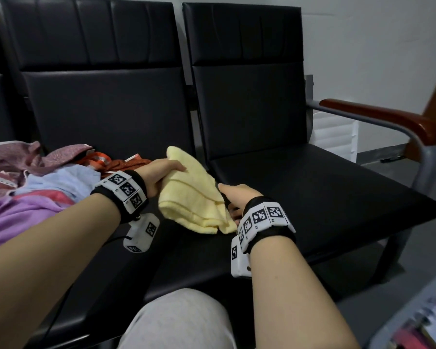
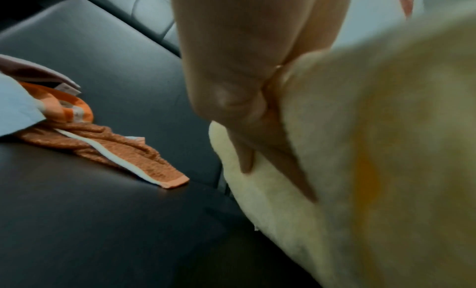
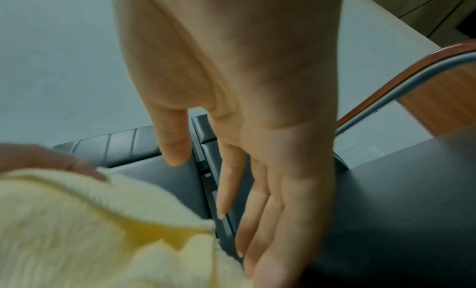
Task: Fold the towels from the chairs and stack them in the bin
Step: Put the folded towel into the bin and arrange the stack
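Note:
A folded pale yellow towel [image 1: 191, 197] hangs just above the black seats, over the gap between the two chairs. My left hand [image 1: 169, 170] grips its far left part, thumb on top and fingers tucked under the cloth. In the left wrist view the left hand [image 2: 244, 119] has its fingers sunk into the folds of the yellow towel [image 2: 360, 150]. My right hand [image 1: 228, 200] lies along the towel's right edge. In the right wrist view the right hand [image 3: 231, 190] has straight, spread fingers beside the yellow towel [image 3: 77, 231] and clasps nothing.
A heap of unfolded towels [image 1: 35, 177], purple, blue and maroon, covers the left seat, with an orange towel [image 2: 115, 150] at its edge. The right chair has a brown armrest [image 1: 378, 117]. A grey bin [image 1: 398, 308] holding folded cloth sits at the lower right. My knee [image 1: 181, 321] is below.

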Demonstrator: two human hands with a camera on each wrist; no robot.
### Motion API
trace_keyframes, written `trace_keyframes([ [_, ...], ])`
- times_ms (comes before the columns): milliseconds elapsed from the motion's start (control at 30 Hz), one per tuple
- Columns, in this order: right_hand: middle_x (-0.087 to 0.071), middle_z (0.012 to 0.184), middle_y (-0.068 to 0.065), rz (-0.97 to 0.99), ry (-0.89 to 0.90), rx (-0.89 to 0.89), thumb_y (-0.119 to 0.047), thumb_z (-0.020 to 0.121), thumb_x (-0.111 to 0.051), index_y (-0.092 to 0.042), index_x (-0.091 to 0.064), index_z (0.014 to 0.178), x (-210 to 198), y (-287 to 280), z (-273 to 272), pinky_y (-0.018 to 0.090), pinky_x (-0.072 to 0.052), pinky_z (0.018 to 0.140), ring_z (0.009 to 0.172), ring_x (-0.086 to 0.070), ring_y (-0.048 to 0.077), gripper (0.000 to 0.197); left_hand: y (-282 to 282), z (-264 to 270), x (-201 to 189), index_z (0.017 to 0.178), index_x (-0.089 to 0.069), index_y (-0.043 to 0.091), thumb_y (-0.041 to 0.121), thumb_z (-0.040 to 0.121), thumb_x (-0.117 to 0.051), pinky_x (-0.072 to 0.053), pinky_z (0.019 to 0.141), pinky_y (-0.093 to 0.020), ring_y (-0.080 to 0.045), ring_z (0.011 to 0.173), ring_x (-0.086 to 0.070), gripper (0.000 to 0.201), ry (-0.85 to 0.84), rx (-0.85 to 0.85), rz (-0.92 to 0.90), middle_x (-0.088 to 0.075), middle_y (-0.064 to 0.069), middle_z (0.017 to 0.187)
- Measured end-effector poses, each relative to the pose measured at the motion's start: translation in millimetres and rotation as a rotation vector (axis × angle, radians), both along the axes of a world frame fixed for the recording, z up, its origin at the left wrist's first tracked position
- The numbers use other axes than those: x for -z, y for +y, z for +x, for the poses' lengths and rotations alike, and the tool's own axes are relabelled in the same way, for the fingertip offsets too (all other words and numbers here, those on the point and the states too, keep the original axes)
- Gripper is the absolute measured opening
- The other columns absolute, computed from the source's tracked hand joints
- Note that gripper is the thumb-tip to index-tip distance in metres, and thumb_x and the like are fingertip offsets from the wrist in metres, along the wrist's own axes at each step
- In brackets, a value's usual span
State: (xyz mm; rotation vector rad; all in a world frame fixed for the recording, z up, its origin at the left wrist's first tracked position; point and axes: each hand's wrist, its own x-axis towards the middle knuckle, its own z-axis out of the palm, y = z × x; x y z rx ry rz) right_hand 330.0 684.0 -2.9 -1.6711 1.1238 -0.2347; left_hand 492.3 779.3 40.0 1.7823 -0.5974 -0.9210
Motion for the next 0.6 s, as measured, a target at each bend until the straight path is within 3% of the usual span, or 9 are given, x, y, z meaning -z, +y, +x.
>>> trace_keyframes([
  [100, -0.060, 0.122, 0.012, 0.010, 0.020, 0.042, -0.060, 0.094, -0.033, -0.009, -0.047, 0.136, -1, -2, -4, 0.041, -0.045, 0.101, 0.113, -0.058, 0.029, 0.067, 0, -17, -11, 0.107, -0.057, 0.017, 0.018, 0.090, -0.057, -0.052, 0.078, -0.039, -0.030, 0.098, -0.061, 0.016, 0.025, 0.084, -0.082, -0.062, -0.015, 0.110],
  [200, -0.052, 0.137, 0.015, 0.070, -0.037, 0.110, -0.070, 0.090, -0.027, -0.010, -0.043, 0.142, 3, -7, -9, 0.043, -0.037, 0.108, 0.124, -0.051, 0.031, 0.081, -3, -31, -18, 0.112, -0.055, 0.019, 0.020, 0.091, -0.055, -0.051, 0.072, -0.038, -0.029, 0.099, -0.061, 0.021, 0.049, 0.155, -0.145, -0.061, -0.013, 0.111],
  [300, -0.061, 0.124, 0.016, 0.221, -0.227, 0.235, -0.079, 0.082, -0.032, -0.010, -0.055, 0.129, 5, -11, -19, 0.044, -0.044, 0.103, 0.113, -0.058, 0.031, 0.086, -8, -42, -23, 0.125, -0.051, 0.018, 0.024, 0.089, -0.057, -0.053, 0.070, -0.038, -0.031, 0.104, -0.061, 0.037, 0.090, 0.201, -0.181, -0.060, -0.014, 0.117],
  [400, -0.067, 0.105, 0.017, 0.386, -0.404, 0.293, -0.077, 0.082, -0.043, -0.014, -0.061, 0.110, -2, -13, -39, 0.044, -0.052, 0.091, 0.097, -0.064, 0.031, 0.072, -14, -54, -27, 0.129, -0.048, 0.015, 0.027, 0.087, -0.059, -0.055, 0.069, -0.038, -0.033, 0.105, -0.061, 0.046, 0.135, 0.228, -0.206, -0.060, -0.016, 0.121],
  [500, -0.067, 0.109, 0.018, 0.562, -0.628, 0.251, -0.069, 0.080, -0.056, -0.015, -0.061, 0.116, -1, -15, -62, 0.043, -0.052, 0.088, 0.100, -0.064, 0.031, 0.065, -20, -62, -28, 0.127, -0.050, 0.012, 0.030, 0.083, -0.063, -0.056, 0.072, -0.042, -0.034, 0.105, -0.063, 0.050, 0.168, 0.228, -0.209, -0.062, -0.017, 0.120],
  [600, -0.068, 0.116, 0.015, 0.566, -0.764, 0.230, -0.061, 0.072, -0.073, -0.016, -0.063, 0.122, -1, -16, -74, 0.045, -0.047, 0.099, 0.109, -0.064, 0.030, 0.068, -25, -70, -27, 0.128, -0.050, 0.011, 0.032, 0.078, -0.068, -0.055, 0.077, -0.046, -0.036, 0.106, -0.063, 0.057, 0.218, 0.226, -0.231, -0.062, -0.018, 0.120],
])
